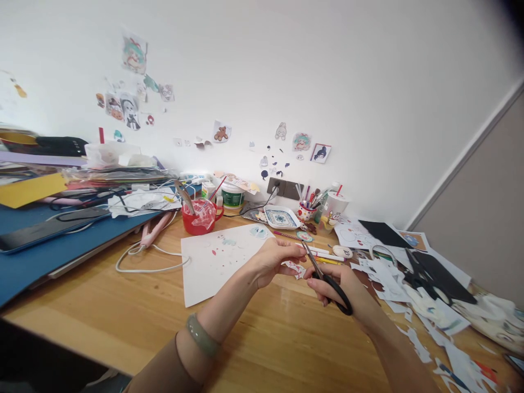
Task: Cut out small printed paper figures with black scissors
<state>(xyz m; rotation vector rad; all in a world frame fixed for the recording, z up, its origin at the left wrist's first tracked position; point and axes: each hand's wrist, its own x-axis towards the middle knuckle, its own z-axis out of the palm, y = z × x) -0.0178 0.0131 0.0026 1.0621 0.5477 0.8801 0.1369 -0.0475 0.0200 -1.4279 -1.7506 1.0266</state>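
Note:
My left hand (275, 262) is closed in a pinch near the middle of the view, beside a small paper cutout with red marks (295, 269) that shows just under its fingers. My right hand (338, 284) grips black-handled scissors (323, 274), whose blades point up and left and reach my left fingertips. Whatever lies between the blade tips is too small to make out. Behind my left wrist lies a white sheet (213, 267) bearing small coloured pieces.
A red mug (199, 218), a patterned square dish (281, 217) and a pen cup (306, 212) stand along the wall. Paper scraps (421, 344) and more scissors (426, 278) lie at right. A white cable (139, 270) loops at left beside a blue board (36, 240).

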